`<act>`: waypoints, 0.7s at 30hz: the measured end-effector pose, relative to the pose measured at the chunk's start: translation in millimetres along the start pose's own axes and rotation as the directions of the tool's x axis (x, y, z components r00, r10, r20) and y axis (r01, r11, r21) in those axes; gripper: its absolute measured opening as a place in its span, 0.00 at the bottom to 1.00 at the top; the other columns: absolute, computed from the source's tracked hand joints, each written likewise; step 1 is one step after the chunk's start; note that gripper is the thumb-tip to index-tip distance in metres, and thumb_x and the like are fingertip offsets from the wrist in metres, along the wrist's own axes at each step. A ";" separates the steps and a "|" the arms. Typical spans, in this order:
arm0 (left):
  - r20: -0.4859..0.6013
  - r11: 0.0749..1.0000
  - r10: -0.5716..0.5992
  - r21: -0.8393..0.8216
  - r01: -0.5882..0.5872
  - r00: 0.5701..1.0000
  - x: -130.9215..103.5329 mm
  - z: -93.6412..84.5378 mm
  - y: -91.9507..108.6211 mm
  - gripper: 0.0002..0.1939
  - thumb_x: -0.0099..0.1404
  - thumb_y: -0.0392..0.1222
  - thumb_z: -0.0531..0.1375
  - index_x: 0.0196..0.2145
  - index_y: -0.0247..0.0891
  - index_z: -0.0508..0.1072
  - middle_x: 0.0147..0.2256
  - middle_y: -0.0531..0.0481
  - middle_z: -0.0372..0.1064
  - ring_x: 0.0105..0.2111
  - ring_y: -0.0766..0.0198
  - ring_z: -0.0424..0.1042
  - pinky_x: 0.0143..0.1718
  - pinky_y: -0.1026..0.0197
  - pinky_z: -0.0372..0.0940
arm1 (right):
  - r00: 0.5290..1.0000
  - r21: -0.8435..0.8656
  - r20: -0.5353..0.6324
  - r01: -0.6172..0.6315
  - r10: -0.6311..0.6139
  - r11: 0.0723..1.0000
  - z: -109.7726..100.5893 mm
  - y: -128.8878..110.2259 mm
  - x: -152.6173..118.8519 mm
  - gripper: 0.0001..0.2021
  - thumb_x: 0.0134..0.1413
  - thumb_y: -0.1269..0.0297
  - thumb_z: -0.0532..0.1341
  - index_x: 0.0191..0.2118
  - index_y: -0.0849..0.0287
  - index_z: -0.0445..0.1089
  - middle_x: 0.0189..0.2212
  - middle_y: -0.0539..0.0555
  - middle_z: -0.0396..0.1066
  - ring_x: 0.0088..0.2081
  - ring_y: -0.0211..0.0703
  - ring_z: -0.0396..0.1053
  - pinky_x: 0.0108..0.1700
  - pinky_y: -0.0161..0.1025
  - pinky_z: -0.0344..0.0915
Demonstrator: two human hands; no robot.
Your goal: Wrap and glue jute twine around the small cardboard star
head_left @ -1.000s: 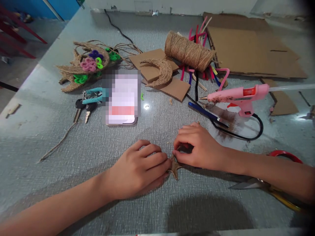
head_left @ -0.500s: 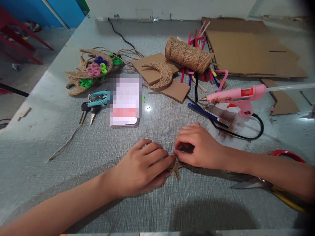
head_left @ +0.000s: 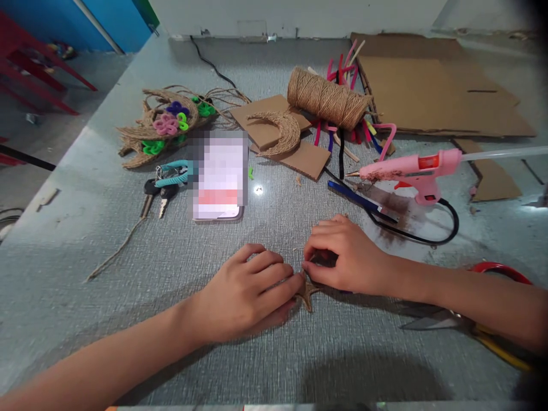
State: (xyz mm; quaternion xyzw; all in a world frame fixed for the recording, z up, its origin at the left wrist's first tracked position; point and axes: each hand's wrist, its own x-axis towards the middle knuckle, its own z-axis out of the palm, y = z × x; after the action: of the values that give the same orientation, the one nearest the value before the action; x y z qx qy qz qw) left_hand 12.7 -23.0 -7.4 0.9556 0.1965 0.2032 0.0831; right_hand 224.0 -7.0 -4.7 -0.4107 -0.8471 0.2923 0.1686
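Low in the middle of the table lies a small brown star-like piece wrapped in twine (head_left: 308, 298), mostly hidden under my fingers. My left hand (head_left: 252, 291) rests over its left side, fingers bent and pressed on it. From the right, my right hand (head_left: 342, 257) reaches to its upper edge with thumb and index finger pinched together; whatever is between those fingertips is too small to make out. A bit of dark blue shows beneath the right hand.
Scissors (head_left: 432, 319) lie under my right forearm. Beyond are a pink glue gun (head_left: 411, 171), blue cutter (head_left: 359, 200), twine spool (head_left: 327, 98), twine crescent (head_left: 285, 134), cardboard (head_left: 428, 85), phone (head_left: 220, 177), keys (head_left: 162, 200) and twine pieces with colourful flowers (head_left: 165, 123).
The view has shifted slightly, and a bit of dark blue now shows under my right hand. Both hands keep almost the same pose at the star-like piece.
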 end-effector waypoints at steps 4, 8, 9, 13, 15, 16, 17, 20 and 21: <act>0.014 1.000 -0.012 -0.001 0.012 1.000 -0.3 0.2 -0.2 0.06 0.64 0.40 0.56 0.38 0.37 0.70 0.33 0.52 0.71 0.34 0.62 0.67 0.39 0.56 0.58 | 1.000 -0.007 0.004 -0.006 0.006 1.000 -0.5 -0.1 -0.6 0.05 0.46 0.67 0.60 0.24 0.60 0.66 0.20 0.45 0.63 0.26 0.33 0.58 0.35 0.37 0.46; 0.018 1.000 -0.008 -0.012 0.008 1.000 -0.8 -0.2 -0.2 0.07 0.64 0.40 0.57 0.39 0.37 0.70 0.33 0.53 0.72 0.35 0.62 0.68 0.40 0.56 0.58 | 1.000 -0.010 0.003 0.001 -0.001 1.000 -0.8 0.9 -0.2 0.05 0.46 0.67 0.60 0.23 0.60 0.66 0.19 0.45 0.62 0.26 0.33 0.58 0.34 0.37 0.45; 0.018 1.000 -0.008 -0.011 0.008 1.000 -0.8 -0.4 -0.1 0.06 0.64 0.40 0.57 0.39 0.37 0.70 0.33 0.53 0.72 0.35 0.62 0.68 0.40 0.56 0.58 | 1.000 -0.008 0.003 0.002 -0.002 1.000 -0.8 1.2 0.1 0.04 0.46 0.68 0.61 0.24 0.60 0.67 0.19 0.45 0.62 0.26 0.33 0.58 0.34 0.37 0.45; 0.022 1.000 -0.009 -0.006 0.009 1.000 -0.3 -1.1 -0.1 0.06 0.65 0.39 0.57 0.39 0.38 0.70 0.33 0.54 0.72 0.36 0.63 0.68 0.41 0.57 0.59 | 1.000 -0.008 0.008 0.003 -0.003 1.000 -0.7 1.7 0.6 0.05 0.46 0.67 0.61 0.23 0.60 0.67 0.19 0.45 0.62 0.26 0.33 0.58 0.34 0.37 0.46; 0.017 1.000 -0.002 -0.003 0.002 1.000 0.1 -0.8 -0.4 0.05 0.65 0.39 0.56 0.38 0.38 0.70 0.33 0.54 0.72 0.36 0.64 0.68 0.41 0.57 0.59 | 1.000 -0.007 0.013 -0.001 0.001 1.000 -0.9 1.9 0.4 0.05 0.47 0.67 0.61 0.24 0.60 0.67 0.19 0.45 0.63 0.26 0.33 0.59 0.35 0.37 0.46; 0.016 1.000 0.002 -0.003 -0.002 1.000 0.2 -0.4 -0.7 0.05 0.65 0.39 0.56 0.38 0.37 0.70 0.33 0.54 0.72 0.36 0.64 0.68 0.41 0.57 0.59 | 1.000 -0.004 0.015 -0.003 0.003 1.000 -1.2 2.1 0.3 0.05 0.47 0.67 0.61 0.24 0.60 0.67 0.19 0.45 0.63 0.26 0.33 0.59 0.35 0.37 0.46; 0.016 1.000 0.005 -0.003 -0.005 1.000 0.1 0.0 -1.1 0.06 0.65 0.39 0.56 0.38 0.37 0.70 0.33 0.54 0.72 0.36 0.63 0.68 0.41 0.57 0.59 | 1.000 0.001 0.019 -0.005 0.005 1.000 -1.7 2.3 0.2 0.05 0.47 0.67 0.61 0.24 0.60 0.68 0.20 0.45 0.63 0.26 0.33 0.59 0.35 0.37 0.46; 0.019 1.000 0.014 -0.009 -0.013 1.000 -1.1 1.1 -2.6 0.07 0.64 0.40 0.57 0.39 0.36 0.70 0.34 0.52 0.72 0.37 0.62 0.67 0.41 0.56 0.59 | 0.999 0.035 0.041 -0.012 0.010 0.999 -4.7 2.9 0.4 0.04 0.47 0.67 0.62 0.26 0.60 0.69 0.21 0.45 0.64 0.27 0.33 0.61 0.35 0.37 0.48; 0.022 1.000 0.016 -0.012 -0.016 1.000 -1.8 1.2 -3.0 0.08 0.64 0.40 0.57 0.40 0.36 0.70 0.35 0.52 0.72 0.37 0.61 0.66 0.41 0.56 0.59 | 0.999 0.050 0.051 -0.015 0.012 0.999 -6.1 3.0 0.7 0.03 0.48 0.66 0.62 0.27 0.60 0.69 0.22 0.45 0.64 0.27 0.33 0.61 0.35 0.37 0.48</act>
State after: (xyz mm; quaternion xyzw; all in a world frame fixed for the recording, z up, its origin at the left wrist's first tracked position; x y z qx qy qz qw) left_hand 10.6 -21.1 -9.9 0.9589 0.1866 0.1943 0.0894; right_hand 228.6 -2.8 -1.9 -0.4046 -0.8406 0.3248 0.1554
